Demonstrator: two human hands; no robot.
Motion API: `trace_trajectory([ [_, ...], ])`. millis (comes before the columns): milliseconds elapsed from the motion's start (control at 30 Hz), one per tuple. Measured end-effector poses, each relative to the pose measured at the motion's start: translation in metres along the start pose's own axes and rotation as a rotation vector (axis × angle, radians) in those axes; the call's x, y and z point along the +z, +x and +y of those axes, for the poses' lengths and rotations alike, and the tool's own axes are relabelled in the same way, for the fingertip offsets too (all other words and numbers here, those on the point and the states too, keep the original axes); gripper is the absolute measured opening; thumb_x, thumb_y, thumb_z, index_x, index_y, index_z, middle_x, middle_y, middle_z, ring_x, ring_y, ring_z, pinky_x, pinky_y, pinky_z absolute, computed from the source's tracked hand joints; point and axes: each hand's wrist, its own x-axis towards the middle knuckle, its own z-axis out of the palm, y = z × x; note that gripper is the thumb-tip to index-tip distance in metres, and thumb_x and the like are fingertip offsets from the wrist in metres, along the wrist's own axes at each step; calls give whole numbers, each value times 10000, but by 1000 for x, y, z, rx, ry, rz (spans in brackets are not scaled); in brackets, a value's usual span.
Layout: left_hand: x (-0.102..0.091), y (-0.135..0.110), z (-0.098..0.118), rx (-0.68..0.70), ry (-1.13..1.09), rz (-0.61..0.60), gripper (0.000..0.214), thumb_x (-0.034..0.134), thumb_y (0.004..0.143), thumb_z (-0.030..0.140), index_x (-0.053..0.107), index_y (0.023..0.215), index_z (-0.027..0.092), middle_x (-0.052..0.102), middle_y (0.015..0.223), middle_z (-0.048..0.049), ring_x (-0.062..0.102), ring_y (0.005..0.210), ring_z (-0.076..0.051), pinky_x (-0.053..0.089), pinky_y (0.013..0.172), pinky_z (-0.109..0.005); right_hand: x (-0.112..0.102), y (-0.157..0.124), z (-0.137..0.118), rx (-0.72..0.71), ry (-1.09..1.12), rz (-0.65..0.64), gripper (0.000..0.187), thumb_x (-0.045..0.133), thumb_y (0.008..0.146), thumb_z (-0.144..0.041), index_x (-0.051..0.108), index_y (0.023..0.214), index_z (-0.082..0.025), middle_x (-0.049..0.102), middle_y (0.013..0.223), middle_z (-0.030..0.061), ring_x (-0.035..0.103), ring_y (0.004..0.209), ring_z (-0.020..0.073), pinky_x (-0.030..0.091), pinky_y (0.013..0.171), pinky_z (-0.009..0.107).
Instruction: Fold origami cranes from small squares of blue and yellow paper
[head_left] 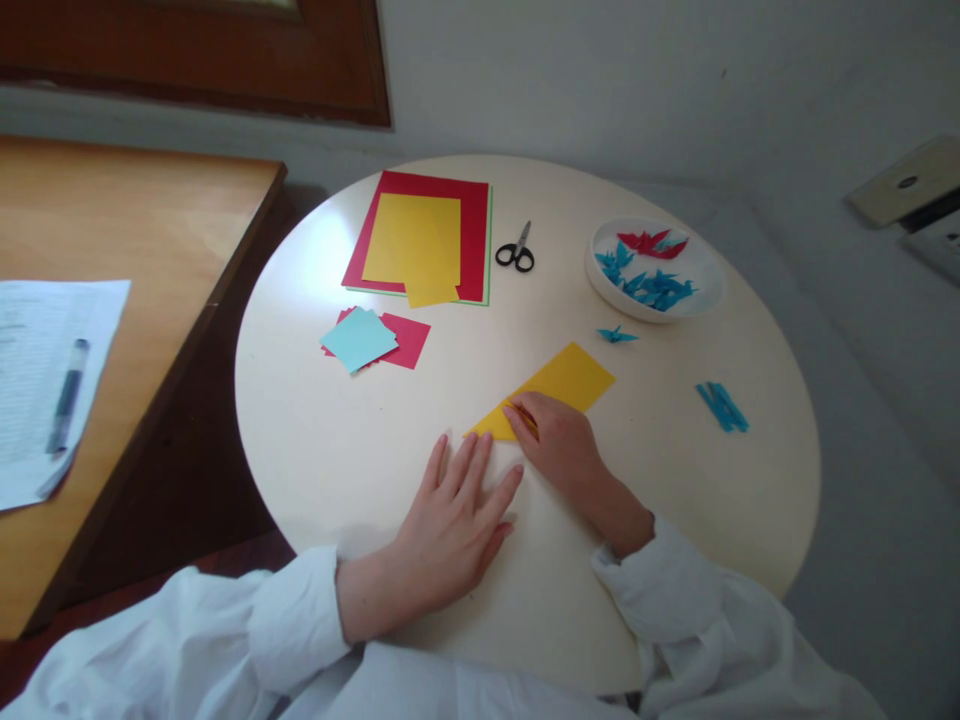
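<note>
On my feed the yellow sheet (579,378) looks like smooth, matt paper, as do the folded cranes (660,290), while the dish (611,298) seems smooth plastic. I see a glossy sheen on the tabletop (322,430), metal scissor blades (523,236), plastic-looking handles (515,254), matt cloth sleeves (667,590) and a satin-finished wooden desk (150,220).

one head-worn camera looks forward and down from above the near edge of the round worktop (307,440), close enough that the left hand (454,525) and right hand (559,445) enter from below, yet wide enough to take in the white wall (540,80) beyond the far rim.
</note>
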Motion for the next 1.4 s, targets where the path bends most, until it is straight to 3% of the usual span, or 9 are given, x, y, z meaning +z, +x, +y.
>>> trace_trajectory([
  [1400,1,-1,0,-22,-51,2,459,384,904,419,410,1318,222,416,1385,-194,351,1296,-376,209,1032,-603,2,0,0,116,46,30,164,449,851,-244,581,781,-177,621,618,25,564,555,147,368,545,240],
])
